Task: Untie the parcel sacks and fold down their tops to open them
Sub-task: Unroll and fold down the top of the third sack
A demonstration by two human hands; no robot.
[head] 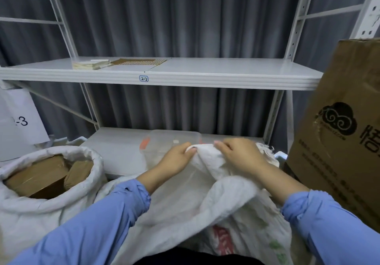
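The white woven plastic parcel sack with red and green print (185,207) stands directly in front of the person, against the front edge of the white metal lower shelf (115,151). Its top is gathered into a twisted neck (207,159) that rises between both hands. The left grip (176,157) pinches the left end of the neck, thumb and curled fingers closed on the fabric. The right grip (240,155) is curled over the right side of the neck, knuckles up, fingertips touching the fabric close to the left thumb. Both forearms wear light blue sleeves (102,223). A second white woven sack (51,209) stands to the left, near the lower shelf's left front corner. Its top is rolled down into a thick rim, exposing brown taped cardboard parcels (39,174). A clear plastic container (174,139) rests on the lower shelf just behind the hands. The white upper shelf (226,69) carries a "2-2" label (143,78) on its front edge and flat paper items (92,64) near its left rear. A large brown printed cardboard box (339,141) stands at the right.
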